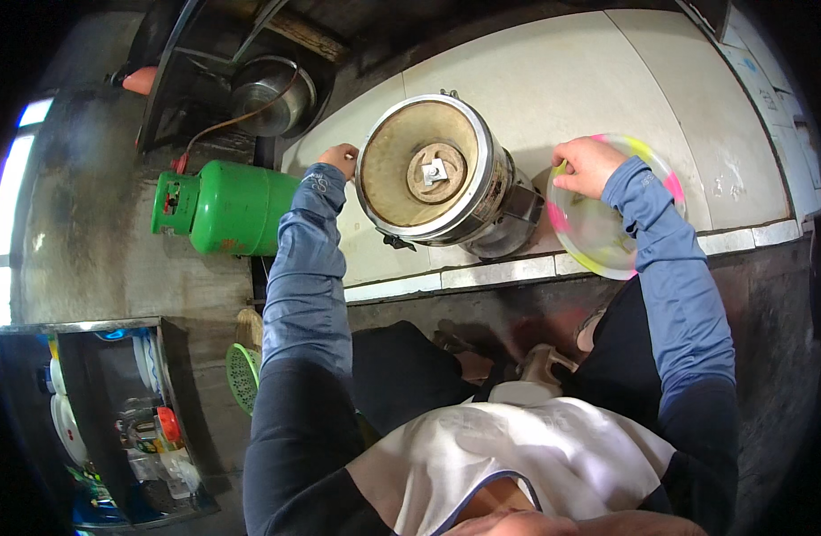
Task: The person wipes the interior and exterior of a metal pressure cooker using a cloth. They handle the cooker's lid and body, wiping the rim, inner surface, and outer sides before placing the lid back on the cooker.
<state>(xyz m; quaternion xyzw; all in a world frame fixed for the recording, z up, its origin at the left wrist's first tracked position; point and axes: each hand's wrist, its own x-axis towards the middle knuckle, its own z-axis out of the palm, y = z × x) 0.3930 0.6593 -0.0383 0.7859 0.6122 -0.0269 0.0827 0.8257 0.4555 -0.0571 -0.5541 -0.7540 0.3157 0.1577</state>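
Observation:
In the head view, a metal grinding machine [497,194] with a round, wide-mouthed bowl [384,144] stands on the tiled counter. A pitted disc with a square metal piece [434,172] sits in the bowl's bottom. My left hand [340,159] is at the bowl's left rim, fingers curled; whether it grips anything is unclear. To the right of the machine lies a round plastic basin [601,234] with pink and yellow patches, near the counter's front edge. My right hand [588,167] is over its upper left rim, with thumb and fingers bent; contact with the rim cannot be told.
A green gas cylinder [239,208] with a hose lies to the left in view. Beyond it is a metal pot [273,96] by a dark frame. Shelves [82,326] holding dishes and containers stand lower left, near a green perforated basket [243,378].

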